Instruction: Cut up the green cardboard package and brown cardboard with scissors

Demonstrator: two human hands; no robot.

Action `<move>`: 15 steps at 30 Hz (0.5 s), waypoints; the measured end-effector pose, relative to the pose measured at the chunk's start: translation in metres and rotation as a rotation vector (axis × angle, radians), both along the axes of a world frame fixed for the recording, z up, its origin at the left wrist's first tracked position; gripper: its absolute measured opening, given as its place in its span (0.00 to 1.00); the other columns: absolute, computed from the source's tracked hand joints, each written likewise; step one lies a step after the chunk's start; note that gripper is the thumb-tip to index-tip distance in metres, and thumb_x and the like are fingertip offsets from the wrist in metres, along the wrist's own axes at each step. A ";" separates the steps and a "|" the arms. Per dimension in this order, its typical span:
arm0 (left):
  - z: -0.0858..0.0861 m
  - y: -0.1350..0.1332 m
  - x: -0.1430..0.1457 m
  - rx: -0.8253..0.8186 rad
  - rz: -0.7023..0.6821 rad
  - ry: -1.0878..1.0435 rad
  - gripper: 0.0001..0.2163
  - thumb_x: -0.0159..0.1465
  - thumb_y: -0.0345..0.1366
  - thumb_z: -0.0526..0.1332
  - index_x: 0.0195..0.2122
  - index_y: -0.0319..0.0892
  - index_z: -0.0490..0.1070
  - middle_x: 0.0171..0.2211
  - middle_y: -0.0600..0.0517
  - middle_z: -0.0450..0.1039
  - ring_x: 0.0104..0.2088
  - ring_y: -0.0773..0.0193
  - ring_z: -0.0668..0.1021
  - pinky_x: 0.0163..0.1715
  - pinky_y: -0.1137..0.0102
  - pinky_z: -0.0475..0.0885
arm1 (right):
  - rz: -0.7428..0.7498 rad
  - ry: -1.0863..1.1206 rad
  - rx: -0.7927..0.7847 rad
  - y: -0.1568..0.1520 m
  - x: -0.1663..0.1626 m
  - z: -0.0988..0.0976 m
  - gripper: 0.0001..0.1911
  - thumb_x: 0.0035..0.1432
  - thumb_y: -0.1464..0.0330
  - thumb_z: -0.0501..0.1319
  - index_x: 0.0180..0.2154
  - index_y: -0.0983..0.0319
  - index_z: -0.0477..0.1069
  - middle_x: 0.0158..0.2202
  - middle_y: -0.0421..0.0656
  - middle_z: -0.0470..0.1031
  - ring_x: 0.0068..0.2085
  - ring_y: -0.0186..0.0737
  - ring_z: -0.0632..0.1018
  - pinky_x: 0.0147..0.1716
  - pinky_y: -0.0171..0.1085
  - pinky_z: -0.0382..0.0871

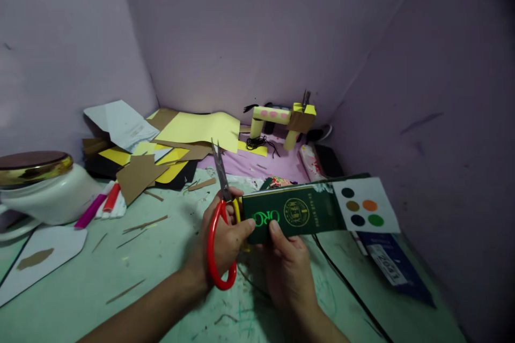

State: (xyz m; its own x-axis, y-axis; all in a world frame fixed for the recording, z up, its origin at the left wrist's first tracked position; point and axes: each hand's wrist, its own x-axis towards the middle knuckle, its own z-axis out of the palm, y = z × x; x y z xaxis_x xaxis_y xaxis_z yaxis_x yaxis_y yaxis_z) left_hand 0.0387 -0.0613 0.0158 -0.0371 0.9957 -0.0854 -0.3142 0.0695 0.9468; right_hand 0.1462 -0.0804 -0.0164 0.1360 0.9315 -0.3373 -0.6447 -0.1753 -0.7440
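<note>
My left hand [225, 238] has a pair of scissors [222, 177] with red handles, their blades pointing up and away and slightly apart. The thumb of the same hand presses on the left end of a dark green printed cardboard piece [332, 211]. My right hand [292, 265] grips the cardboard's lower edge, its thumb on the front face. Gold and green print shows on that face, and a white flap with coloured dots forms the right end. Something yellow [237, 211] is partly hidden beside the scissor handle.
A yellow paper giraffe-like figure [273, 114] stands at the back, near black string [257, 143]. Cut paper and cardboard [197, 128] lie piled back left. A white pot [68, 193] stands left; a blue packet [394, 265] and black cable [341, 278] lie right. Scraps litter the table [161, 257].
</note>
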 end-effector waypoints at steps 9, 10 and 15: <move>0.001 -0.002 -0.015 -0.030 -0.029 -0.031 0.25 0.47 0.32 0.68 0.44 0.47 0.58 0.29 0.56 0.75 0.31 0.59 0.79 0.30 0.69 0.74 | -0.186 0.149 0.032 0.003 0.013 0.006 0.19 0.40 0.63 0.71 0.37 0.62 0.77 0.36 0.43 0.81 0.44 0.48 0.78 0.45 0.43 0.70; 0.000 -0.003 -0.017 -0.054 -0.025 -0.024 0.27 0.46 0.33 0.70 0.45 0.47 0.59 0.29 0.56 0.76 0.31 0.57 0.79 0.30 0.69 0.74 | -0.239 0.188 0.019 0.007 0.019 0.009 0.18 0.39 0.63 0.72 0.36 0.62 0.77 0.36 0.42 0.81 0.47 0.49 0.76 0.48 0.44 0.69; -0.013 -0.004 -0.039 -0.175 0.029 0.024 0.35 0.38 0.37 0.74 0.47 0.50 0.61 0.28 0.55 0.77 0.34 0.47 0.80 0.30 0.60 0.76 | -0.352 0.244 0.198 0.015 0.041 0.021 0.22 0.39 0.63 0.72 0.40 0.60 0.76 0.39 0.42 0.80 0.50 0.49 0.74 0.53 0.46 0.64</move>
State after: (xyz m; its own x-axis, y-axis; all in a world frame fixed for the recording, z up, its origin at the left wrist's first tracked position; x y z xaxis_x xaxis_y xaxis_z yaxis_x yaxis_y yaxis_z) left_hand -0.0005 -0.0651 0.0025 -0.0699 0.9641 -0.2564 -0.2957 0.2254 0.9283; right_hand 0.1871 -0.0659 0.0050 0.3937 0.8928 -0.2189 -0.7998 0.2154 -0.5602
